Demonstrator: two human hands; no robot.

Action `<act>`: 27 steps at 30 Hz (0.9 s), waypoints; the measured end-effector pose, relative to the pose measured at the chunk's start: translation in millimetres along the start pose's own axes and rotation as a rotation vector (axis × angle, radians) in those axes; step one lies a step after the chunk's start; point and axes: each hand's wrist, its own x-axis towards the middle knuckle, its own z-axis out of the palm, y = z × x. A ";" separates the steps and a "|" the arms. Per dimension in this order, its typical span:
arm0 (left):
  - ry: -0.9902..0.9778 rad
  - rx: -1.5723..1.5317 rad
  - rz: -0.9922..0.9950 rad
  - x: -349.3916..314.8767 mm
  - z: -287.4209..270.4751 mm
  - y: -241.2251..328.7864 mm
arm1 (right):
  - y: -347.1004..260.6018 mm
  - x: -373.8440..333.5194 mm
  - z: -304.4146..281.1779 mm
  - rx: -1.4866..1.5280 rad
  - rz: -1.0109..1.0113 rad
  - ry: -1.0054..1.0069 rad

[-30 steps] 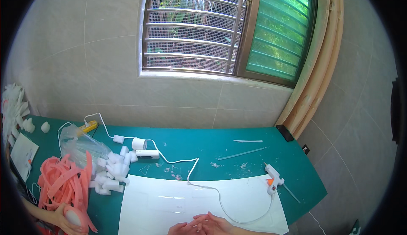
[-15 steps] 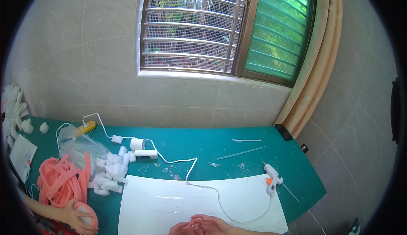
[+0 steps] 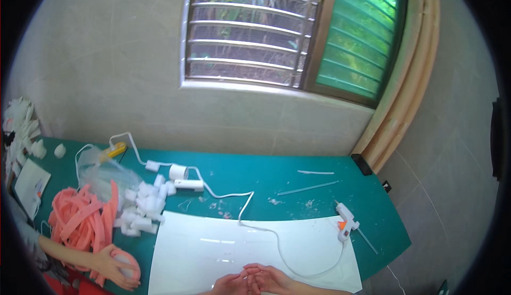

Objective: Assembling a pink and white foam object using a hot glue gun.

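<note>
At the lower edge, my left hand (image 3: 230, 284) and my right hand (image 3: 270, 279) rest together over the white sheet (image 3: 197, 247), their fingers loosely bent and touching each other. Nothing shows in either palm, though parts of the fingers overlap. To the right of them lies a white glue gun (image 3: 346, 223) with an orange trigger, a clear glue stick (image 3: 368, 240) poking from its back end. Its white cable curves across the sheet near my right hand.
At left, another person's hand (image 3: 114, 268) holds a round pink-edged piece (image 3: 129, 260) beside a heap of pink foam strips (image 3: 80, 218). White foam pieces (image 3: 143, 204), a plastic bag (image 3: 104, 172) and loose glue sticks (image 3: 307, 188) lie on the green table (image 3: 239, 167).
The view has shifted slightly. The other person's hand has moved right with the round pink-edged piece, away from the strips. My hands stay together, fingers slightly shifted.
</note>
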 end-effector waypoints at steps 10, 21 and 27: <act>-0.132 0.592 -0.146 9.7 30.0 21.1 | 1.1 -8.0 -12.5 -0.229 -0.123 -0.062; 0.376 2.291 0.263 -89.8 99.4 49.3 | 7.3 1.4 -0.5 -0.184 -0.286 -0.124; 1.466 2.447 0.308 -150.5 88.5 40.2 | -0.7 -7.7 -9.9 -0.220 -0.289 -0.173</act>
